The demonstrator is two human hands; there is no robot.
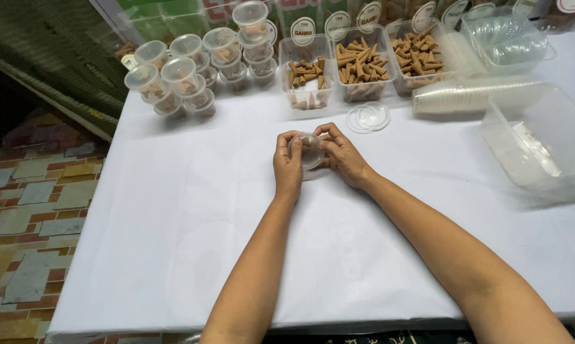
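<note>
- I see the left hand (pixel 288 167) and the right hand (pixel 340 155) meeting over the middle of the bench (pixel 173 242); both are closed around one small clear cup (pixel 310 150), fingers curled on its rim from either side.
- The cup is held just above the white cloth, tilted toward the camera; brown pieces show inside it, though I cannot tell how many.
- Beyond the hands, near the right hand, loose clear lids (pixel 368 117) lie flat on the cloth.
- Further back stand three clear tubs of brown cones in a row: the left tub (pixel 307 79), the middle tub (pixel 362 65), the right tub (pixel 417 56); the left one is the least full.
- At the far left, stacked lidded cups (pixel 192 70) sit in a cluster, each with brown pieces inside.
- At the right, a sleeve of nested empty cups (pixel 466 95) lies on its side; just beside it a large clear box (pixel 542 137) rests at the bench edge.
- Patterned floor tiles (pixel 33 210) show to the left of the bench.
</note>
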